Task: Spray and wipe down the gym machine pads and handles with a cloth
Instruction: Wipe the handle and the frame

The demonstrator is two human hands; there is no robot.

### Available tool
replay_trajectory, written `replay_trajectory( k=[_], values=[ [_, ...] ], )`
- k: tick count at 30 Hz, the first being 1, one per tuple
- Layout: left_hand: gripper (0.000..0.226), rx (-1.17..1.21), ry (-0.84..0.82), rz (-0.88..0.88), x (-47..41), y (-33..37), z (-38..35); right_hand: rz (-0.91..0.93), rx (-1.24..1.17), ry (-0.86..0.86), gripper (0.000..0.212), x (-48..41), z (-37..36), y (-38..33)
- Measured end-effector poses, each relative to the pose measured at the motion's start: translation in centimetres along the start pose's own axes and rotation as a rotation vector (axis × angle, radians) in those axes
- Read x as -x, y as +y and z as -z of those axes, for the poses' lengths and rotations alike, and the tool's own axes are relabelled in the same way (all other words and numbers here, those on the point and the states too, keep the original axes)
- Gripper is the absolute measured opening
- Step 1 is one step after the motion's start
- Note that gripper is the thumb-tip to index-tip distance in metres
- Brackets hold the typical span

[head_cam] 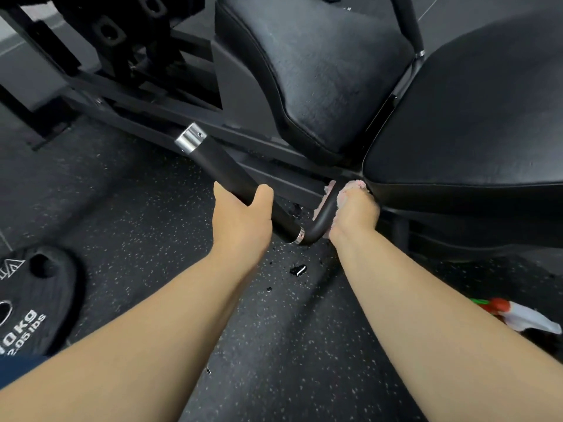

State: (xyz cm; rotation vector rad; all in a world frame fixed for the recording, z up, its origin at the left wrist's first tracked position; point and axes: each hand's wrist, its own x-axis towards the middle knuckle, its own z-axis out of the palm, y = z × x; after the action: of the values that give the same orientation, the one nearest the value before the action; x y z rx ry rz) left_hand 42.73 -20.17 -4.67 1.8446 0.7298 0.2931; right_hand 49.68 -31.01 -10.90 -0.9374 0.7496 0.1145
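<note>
A black machine handle (225,169) with a silver end cap runs diagonally down to a bend beside the seat. My left hand (242,217) is wrapped around its black grip from below. My right hand (355,213) presses a pink cloth (353,186) against the curved bar just past the bend, under the edge of the seat pad (475,117). Most of the cloth is hidden by the hand and the bar. A second black pad (310,65) stands behind. The spray bottle (524,315), white with a red and green head, lies on the floor at the right.
A black weight plate (33,300) lies on the speckled rubber floor at the lower left. Dark wet drops (297,270) spot the floor under the handle. The black machine frame (128,99) and weight stack fill the upper left.
</note>
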Motion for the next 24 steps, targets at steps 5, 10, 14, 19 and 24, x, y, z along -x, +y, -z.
replay_trajectory(
  k=[5, 10, 14, 19, 24],
  values=[
    [0.022, 0.004, -0.002, 0.009, -0.1, 0.1, 0.1, -0.233, -0.118, -0.113, 0.031, 0.2, 1.0, -0.2],
    [0.018, -0.002, -0.011, 0.029, 0.2, 0.4, 0.1, -0.250, -0.021, -0.339, 0.028, 1.2, 3.4, 0.7],
    [0.016, 0.016, 0.015, 0.056, 0.3, 0.7, 0.0, -0.183, -0.082, -0.230, 0.013, 0.4, 1.6, 1.2],
    [0.016, -0.011, -0.013, 0.043, 0.2, 0.7, 0.3, -0.324, -0.110, -0.190, 0.050, -1.0, 0.9, -0.1],
    [0.015, 0.013, -0.001, 0.044, 0.1, 0.4, 0.2, -0.240, 0.078, -0.326, 0.017, -0.4, 1.7, 1.2]
  ],
)
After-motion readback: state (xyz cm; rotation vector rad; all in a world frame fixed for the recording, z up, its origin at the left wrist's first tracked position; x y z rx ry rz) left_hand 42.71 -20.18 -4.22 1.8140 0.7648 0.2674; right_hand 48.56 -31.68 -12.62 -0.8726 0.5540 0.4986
